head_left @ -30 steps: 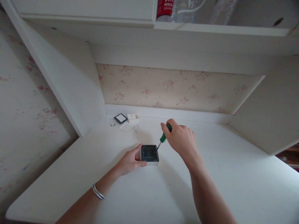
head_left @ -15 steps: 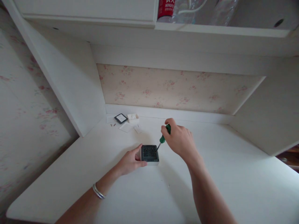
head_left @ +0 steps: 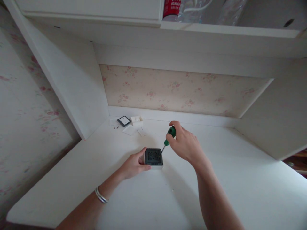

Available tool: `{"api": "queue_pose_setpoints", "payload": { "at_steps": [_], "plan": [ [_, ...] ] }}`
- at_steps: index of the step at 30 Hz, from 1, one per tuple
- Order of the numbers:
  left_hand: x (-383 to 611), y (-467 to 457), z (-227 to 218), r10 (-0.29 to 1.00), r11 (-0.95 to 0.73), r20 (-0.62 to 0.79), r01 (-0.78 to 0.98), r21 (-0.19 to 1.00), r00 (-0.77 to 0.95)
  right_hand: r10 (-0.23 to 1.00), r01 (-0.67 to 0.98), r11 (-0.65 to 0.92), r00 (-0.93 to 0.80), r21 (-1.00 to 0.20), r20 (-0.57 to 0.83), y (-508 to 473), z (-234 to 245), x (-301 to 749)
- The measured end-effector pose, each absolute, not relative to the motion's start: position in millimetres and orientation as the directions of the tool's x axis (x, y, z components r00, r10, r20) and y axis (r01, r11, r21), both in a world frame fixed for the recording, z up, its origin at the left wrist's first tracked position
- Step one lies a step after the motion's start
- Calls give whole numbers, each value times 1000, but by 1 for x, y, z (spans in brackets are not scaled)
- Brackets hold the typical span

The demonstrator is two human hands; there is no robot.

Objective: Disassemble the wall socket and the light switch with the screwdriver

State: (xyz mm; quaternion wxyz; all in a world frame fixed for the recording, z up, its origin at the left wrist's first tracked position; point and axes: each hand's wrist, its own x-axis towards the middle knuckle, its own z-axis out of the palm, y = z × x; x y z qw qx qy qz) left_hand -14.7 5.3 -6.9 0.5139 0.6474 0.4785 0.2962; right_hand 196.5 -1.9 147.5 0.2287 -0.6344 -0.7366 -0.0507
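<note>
A wall socket (head_left: pixel 153 157) with a dark inner face and pale box sides rests on the white tabletop. My left hand (head_left: pixel 134 164) grips its left side, thumb along the near edge and fingers at the far left corner. In my right hand (head_left: pixel 183 140) is a screwdriver (head_left: pixel 171 131) with a green handle. It slants down to the left, its tip at the right side of the socket's dark face. Whether the tip sits in a screw is too small to tell.
Toward the back left lie a dark-framed socket faceplate (head_left: pixel 124 120), a small white open box (head_left: pixel 137 120), a flat white piece (head_left: pixel 129 130) and several tiny screws. Above hangs a cabinet shelf (head_left: pixel 227 30) holding a red-labelled bottle (head_left: pixel 171 9). A side panel (head_left: pixel 69 73) stands at left.
The fingers of my right hand have shifted slightly around the screwdriver handle. My left hand and the socket stay in place; the view has tilted very little.
</note>
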Motion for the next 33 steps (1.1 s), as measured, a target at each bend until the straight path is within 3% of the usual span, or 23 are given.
{"api": "queue_pose_setpoints", "payload": {
  "at_steps": [3,7,14,21,28,33],
  "plan": [
    [-15,5,-8,925,-7,-112,309,951,364,901,956,199,-93,-213,423,-3,149,195],
    [-15,6,-10,924,-3,-112,300,954,365,900,975,75,24,-208,436,-1,149,195],
    [-15,6,-9,925,-25,-101,322,946,367,885,881,358,-214,-311,414,-4,149,204],
    [-14,5,-7,927,-17,-107,325,945,360,849,848,394,-187,-354,495,0,144,196],
    [-15,5,-7,928,-24,-97,317,948,361,860,903,303,-121,-305,496,-2,144,195],
    [-14,6,-9,928,-21,-99,314,949,360,840,897,340,-155,-281,521,-2,144,193]
  ]
}}
